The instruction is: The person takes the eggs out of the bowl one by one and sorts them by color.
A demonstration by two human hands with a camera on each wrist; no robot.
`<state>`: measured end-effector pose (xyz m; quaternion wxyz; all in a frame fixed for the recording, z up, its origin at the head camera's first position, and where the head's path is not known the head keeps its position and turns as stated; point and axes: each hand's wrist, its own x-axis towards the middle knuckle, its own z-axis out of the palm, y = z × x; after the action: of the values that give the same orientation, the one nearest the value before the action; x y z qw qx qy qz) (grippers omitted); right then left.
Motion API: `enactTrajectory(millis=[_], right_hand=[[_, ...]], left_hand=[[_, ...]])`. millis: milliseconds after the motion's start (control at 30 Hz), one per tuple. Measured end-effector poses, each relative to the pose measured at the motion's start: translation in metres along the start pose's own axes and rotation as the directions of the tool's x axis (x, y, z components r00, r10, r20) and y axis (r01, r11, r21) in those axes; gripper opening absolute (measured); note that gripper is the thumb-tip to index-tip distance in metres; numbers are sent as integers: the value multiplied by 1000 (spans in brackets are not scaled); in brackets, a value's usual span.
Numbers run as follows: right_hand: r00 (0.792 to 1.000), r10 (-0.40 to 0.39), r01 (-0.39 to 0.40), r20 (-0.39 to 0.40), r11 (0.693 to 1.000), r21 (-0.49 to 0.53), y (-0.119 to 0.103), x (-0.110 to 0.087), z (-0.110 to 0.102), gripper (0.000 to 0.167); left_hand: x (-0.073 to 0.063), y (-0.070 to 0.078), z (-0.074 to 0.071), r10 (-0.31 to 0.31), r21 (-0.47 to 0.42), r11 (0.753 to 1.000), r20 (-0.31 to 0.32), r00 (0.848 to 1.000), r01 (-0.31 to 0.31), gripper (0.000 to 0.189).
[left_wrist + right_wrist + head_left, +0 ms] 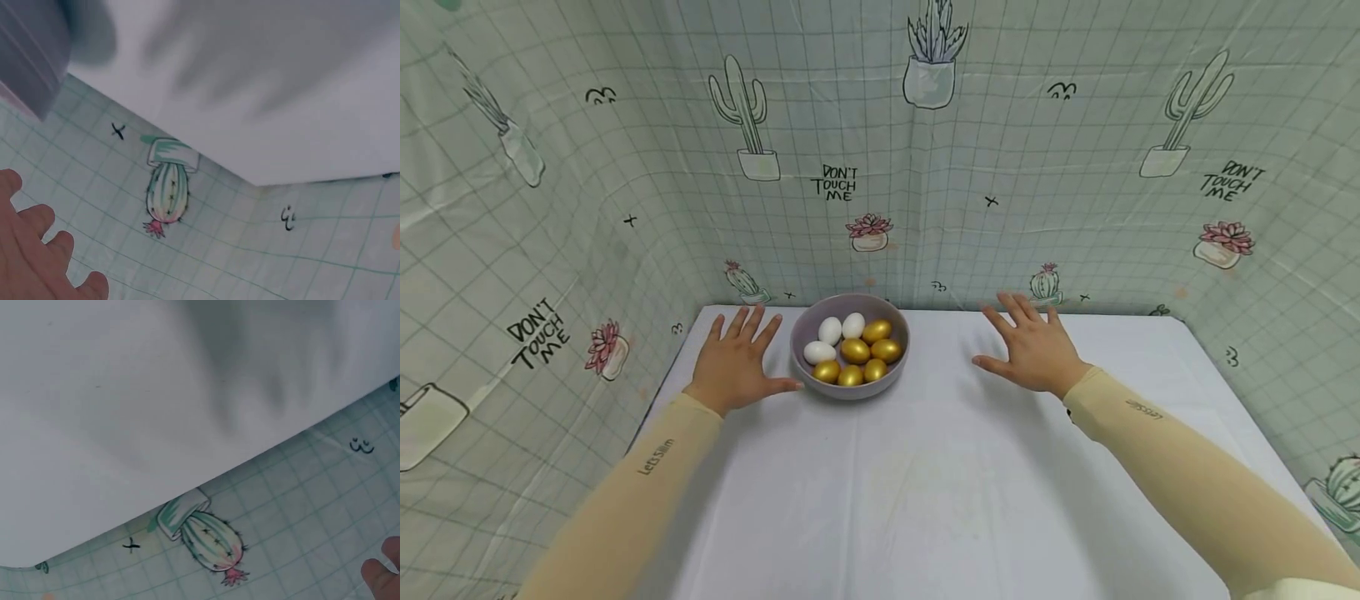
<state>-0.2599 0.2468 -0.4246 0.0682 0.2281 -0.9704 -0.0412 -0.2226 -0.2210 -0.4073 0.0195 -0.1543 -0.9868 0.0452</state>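
A round mauve bowl (850,393) stands near the back of the white table, holding several gold eggs (855,351) and 3 white eggs (830,331). Just left of the bowl, my left hand (735,362) is spread with straight fingers and grips nothing; its thumb tip reaches close to the bowl's rim, and whether they touch I cannot tell. My right hand (1036,347) is held out over the table to the right, fingers spread, well apart from the bowl. In the left wrist view, part of the bowl (31,56) shows at the upper left corner.
The white table (925,500) has its back edge against a hanging cloth (985,242) printed with grid lines, cacti and lettering. That cloth also rises along the left and right sides. Both hands cast shadows on the tabletop.
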Motion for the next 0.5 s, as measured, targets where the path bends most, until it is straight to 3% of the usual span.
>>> enactTrajectory(millis=[233, 500], right_hand=[[999, -32, 32, -13, 999, 24, -28, 19, -5, 91], [999, -45, 45, 4, 996, 75, -58, 38, -8, 90]], left_hand=[[4, 18, 6, -2, -68, 998, 15, 1000, 3, 120], [9, 26, 16, -52, -152, 986, 57, 997, 60, 127]])
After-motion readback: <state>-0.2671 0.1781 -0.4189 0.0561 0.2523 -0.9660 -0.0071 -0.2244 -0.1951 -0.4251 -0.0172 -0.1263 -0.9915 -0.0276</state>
